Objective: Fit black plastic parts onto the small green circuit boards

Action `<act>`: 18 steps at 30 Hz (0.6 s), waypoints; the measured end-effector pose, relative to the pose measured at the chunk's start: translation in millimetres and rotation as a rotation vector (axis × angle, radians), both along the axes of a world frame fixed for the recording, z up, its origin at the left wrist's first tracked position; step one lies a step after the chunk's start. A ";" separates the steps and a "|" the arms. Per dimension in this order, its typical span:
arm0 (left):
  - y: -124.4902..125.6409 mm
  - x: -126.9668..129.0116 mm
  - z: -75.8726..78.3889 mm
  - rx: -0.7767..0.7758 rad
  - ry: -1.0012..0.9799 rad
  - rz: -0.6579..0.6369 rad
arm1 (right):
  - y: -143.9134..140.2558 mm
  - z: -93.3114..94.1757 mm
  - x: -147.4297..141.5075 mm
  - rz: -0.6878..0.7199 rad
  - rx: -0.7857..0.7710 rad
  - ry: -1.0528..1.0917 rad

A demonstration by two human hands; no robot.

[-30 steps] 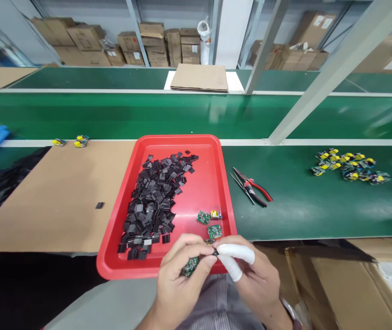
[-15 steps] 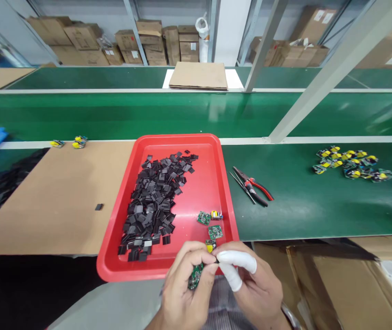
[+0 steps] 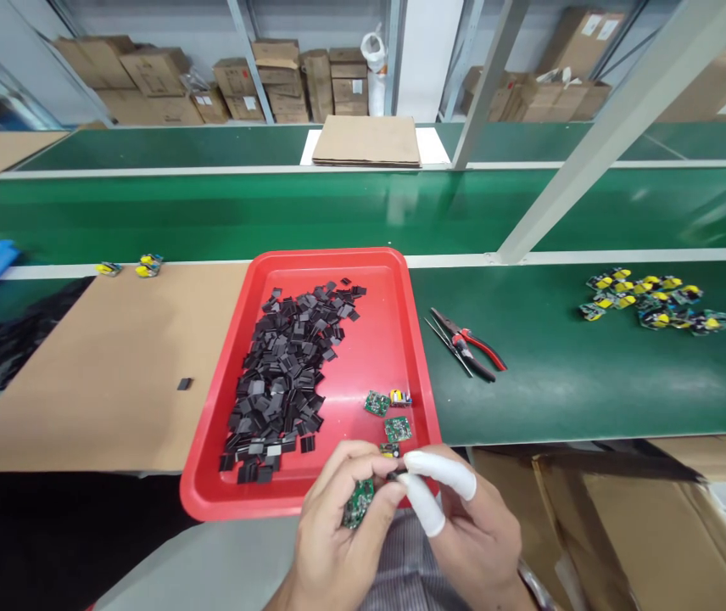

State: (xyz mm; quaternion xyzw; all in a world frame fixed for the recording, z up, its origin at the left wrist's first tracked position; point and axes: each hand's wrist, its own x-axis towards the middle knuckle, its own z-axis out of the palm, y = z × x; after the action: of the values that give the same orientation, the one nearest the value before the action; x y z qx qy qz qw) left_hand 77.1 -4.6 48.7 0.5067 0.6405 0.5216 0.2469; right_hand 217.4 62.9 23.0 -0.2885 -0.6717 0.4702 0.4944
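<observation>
Over the near edge of a red tray, my left hand is closed around a green circuit board. My right hand, with white finger cots on two fingers, pinches a small black piece against the board's edge; part of it is hidden by the fingertips. Just beyond the hands, inside the tray, lie a few more circuit boards, some with yellow parts. A heap of small black rectangular pieces covers the tray's left side.
Right of the tray lie pliers and tweezers on the green table. Farther right is a cluster of yellow-topped boards. Left, a cardboard sheet carries one black piece. A slanted metal post rises behind.
Both hands stay at the tray's near edge. The fingertips have parted slightly, so more of the black piece shows between them, and the board in my left hand has tilted a little.
</observation>
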 end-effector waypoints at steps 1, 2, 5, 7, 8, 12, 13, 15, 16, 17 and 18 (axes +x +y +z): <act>0.1 0.0 0.2 -0.002 -0.011 0.007 | 0.0 -1.2 0.3 0.001 -0.005 -0.001; 0.1 0.1 0.6 0.000 -0.015 0.013 | 0.1 -1.8 0.7 0.014 -0.006 -0.001; 0.4 -0.4 2.1 0.013 0.010 0.014 | 1.5 -0.1 1.7 0.085 0.006 0.001; 1.0 -1.5 2.6 0.010 0.019 0.015 | 3.3 2.1 1.9 0.123 0.030 0.009; 1.2 -2.4 2.4 0.000 0.015 0.013 | 4.3 2.9 1.9 0.136 0.044 0.017; -0.3 -8.8 -2.0 -0.031 -0.043 -0.033 | 7.7 1.0 2.2 0.132 0.011 0.020; -1.7 -11.2 -4.2 -0.034 -0.076 -0.040 | 8.6 -0.5 2.3 0.116 -0.023 0.009; -5.1 -16.7 -9.7 -0.066 -0.168 -0.057 | 10.8 -3.5 2.3 0.094 -0.093 -0.013; -6.8 -19.3 -13.0 -0.095 -0.219 -0.070 | 12.0 -4.6 1.9 0.094 -0.128 -0.018; -8.1 -21.4 -16.4 -0.126 -0.269 -0.092 | 13.3 -5.4 1.2 0.105 -0.167 -0.016; -8.8 -22.9 -20.0 -0.150 -0.317 -0.123 | 14.6 -5.7 0.1 0.122 -0.210 -0.007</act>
State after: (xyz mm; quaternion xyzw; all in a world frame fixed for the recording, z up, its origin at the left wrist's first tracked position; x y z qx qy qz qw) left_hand 54.1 -13.4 28.6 0.4364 0.5987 0.5295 0.4131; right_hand 217.5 77.5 17.3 -0.2989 -0.6366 0.5663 0.4297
